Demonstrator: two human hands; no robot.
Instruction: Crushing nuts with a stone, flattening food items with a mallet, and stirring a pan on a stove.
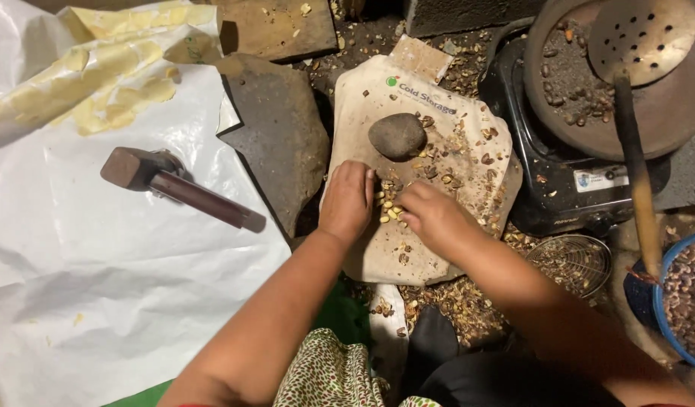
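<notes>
My left hand [347,200] lies palm down on a flat stone slab covered by a worn plastic bag [377,98], fingers together beside a small heap of pale shelled kernels [391,208]. My right hand [435,218] is curled over the same heap from the right, fingertips pinching at the kernels. A round dark stone [397,136] rests on the bag just beyond both hands. Brown shell bits [468,154] are scattered over the bag.
A wooden mallet [174,185] lies on a white sheet [98,286] at left. A large flat rock [279,136] sits beside the slab. At right are a dark stove [558,188], a pan with a perforated ladle [641,34], a wire sieve [575,260] and a blue bowl of nuts [687,298].
</notes>
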